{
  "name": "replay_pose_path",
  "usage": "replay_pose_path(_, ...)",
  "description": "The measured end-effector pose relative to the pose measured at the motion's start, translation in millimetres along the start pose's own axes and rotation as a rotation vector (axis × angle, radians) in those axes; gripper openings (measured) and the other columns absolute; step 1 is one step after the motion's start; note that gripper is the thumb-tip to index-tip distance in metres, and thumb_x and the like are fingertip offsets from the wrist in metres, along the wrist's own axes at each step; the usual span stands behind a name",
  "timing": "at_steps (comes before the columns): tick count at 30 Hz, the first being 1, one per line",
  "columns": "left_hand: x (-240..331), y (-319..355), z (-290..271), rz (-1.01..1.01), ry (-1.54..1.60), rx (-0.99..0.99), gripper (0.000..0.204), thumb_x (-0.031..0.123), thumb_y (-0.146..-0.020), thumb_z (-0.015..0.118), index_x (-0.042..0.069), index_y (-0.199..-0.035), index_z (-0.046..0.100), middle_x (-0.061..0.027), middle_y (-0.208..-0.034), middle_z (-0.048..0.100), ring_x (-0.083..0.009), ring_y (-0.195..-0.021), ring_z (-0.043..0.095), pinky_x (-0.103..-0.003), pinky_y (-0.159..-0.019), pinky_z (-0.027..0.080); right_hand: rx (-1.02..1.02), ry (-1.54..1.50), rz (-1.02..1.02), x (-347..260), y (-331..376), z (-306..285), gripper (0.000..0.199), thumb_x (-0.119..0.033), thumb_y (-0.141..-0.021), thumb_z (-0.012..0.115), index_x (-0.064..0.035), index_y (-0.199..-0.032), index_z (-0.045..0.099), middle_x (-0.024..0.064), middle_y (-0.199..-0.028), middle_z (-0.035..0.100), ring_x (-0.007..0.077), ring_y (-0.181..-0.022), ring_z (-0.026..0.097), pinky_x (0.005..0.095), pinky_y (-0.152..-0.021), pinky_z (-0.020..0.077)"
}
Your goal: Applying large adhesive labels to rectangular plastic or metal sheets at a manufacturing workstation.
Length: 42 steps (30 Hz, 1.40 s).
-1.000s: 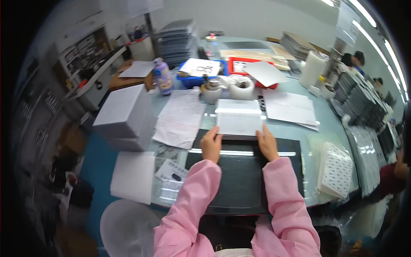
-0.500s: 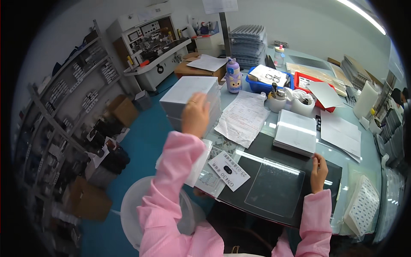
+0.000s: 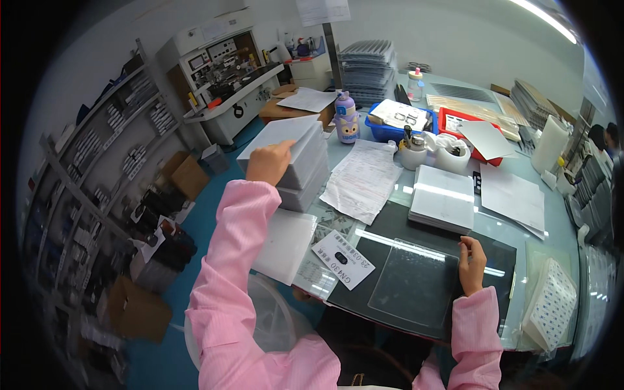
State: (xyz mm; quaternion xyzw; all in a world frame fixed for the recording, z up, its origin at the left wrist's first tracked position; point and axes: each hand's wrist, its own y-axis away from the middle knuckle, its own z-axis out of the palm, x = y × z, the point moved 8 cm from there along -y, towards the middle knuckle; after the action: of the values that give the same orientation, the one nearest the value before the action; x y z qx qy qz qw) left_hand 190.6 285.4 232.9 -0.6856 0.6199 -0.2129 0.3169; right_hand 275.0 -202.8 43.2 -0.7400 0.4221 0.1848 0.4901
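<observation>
My left hand (image 3: 268, 164) is at the near edge of a tall stack of white sheets (image 3: 302, 169) on the left. Its fingers are bent over the top sheet, and the thumb is hidden. My right hand (image 3: 472, 265) is loosely curled above the black mat (image 3: 383, 224), with nothing seen in it. Its fingertips are just below the near right corner of a lower stack of white sheets (image 3: 443, 195). A clear rectangular sheet (image 3: 413, 279) lies flat on the mat. Left of it is a white printed card (image 3: 342, 259) with a small black oval piece.
Translucent white sheets (image 3: 283, 244) lie at the table's left edge, above a clear bin (image 3: 273, 318). Behind are a crumpled paper (image 3: 363, 179), a purple bottle (image 3: 346, 120), a blue basket (image 3: 389, 132), white pots (image 3: 453, 158) and a red tray (image 3: 494, 159). Loose paper (image 3: 513, 198) lies right.
My left hand has moved left and down, from above the tall stack to its near edge. My right hand has shifted slightly left. The view has turned a little.
</observation>
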Motion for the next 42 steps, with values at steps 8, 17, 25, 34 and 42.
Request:
replay_pose_path(8,80.9,44.0,-31.1,0.393,0.254,0.103,0.029,0.005,-0.08,0.072,0.005,-0.108,0.067,-0.01,-0.099,0.071,-0.0277,-0.087,0.068,-0.034,-0.073,0.055,-0.003,0.027,0.031,4.2,-0.3,-9.4,0.014,0.0,-0.093,0.059,0.0004,-0.106,0.064,0.0121,-0.091,0.067,0.0186,-0.074,0.062,0.0286,-0.068,0.0492)
replay_pose_path(17,147.2,65.7,-37.5,0.467,0.254,0.175,0.037,0.002,-0.08,0.064,0.013,-0.115,0.071,-0.0089,-0.113,0.07,-0.027,-0.107,0.067,-0.04,-0.092,0.053,-0.196,-0.335,0.297,26.0,5.3,6.9,0.024,-0.017,-0.1,0.054,-0.0008,-0.115,0.064,0.0113,-0.097,0.071,0.0172,-0.083,0.067,0.0275,-0.072,0.0525)
replay_pose_path(25,340.2,182.6,-24.3,0.59,0.712,-0.101,0.032,0.012,-0.086,0.06,0.011,-0.116,0.07,-0.0092,-0.121,0.068,-0.0263,-0.113,0.065,-0.039,-0.099,0.049,-0.375,-1.01,0.732,15.5,17.3,35.0,0.044,-0.035,-0.104,0.046,-0.0004,-0.129,0.059,0.0105,-0.116,0.066,0.0156,-0.099,0.064,0.0275,-0.086,0.0508)
replay_pose_path(34,382.4,263.3,-21.4,0.396,1.449,-0.579,0.028,0.007,-0.085,0.068,-0.005,-0.111,0.068,-0.0195,-0.114,0.069,-0.0312,-0.1,0.071,-0.037,-0.086,0.059,-0.286,-0.818,0.881,48.5,18.6,10.1,0.03,-0.025,-0.101,0.055,-0.0014,-0.112,0.068,0.0077,-0.095,0.069,0.0104,-0.082,0.065,0.023,-0.071,0.0523)
replay_pose_path(42,303.3,266.7,37.8,-1.002,1.998,-0.638,0.048,0.033,-0.099,0.057,-0.01,-0.118,0.052,-0.0219,-0.097,0.068,-0.0305,-0.068,0.071,-0.037,-0.058,0.062,-0.343,-0.824,0.784,37.2,19.2,16.2,0.037,-0.033,-0.099,0.057,-0.0005,-0.111,0.069,0.0086,-0.095,0.069,0.0104,-0.083,0.063,0.0229,-0.072,0.0503)
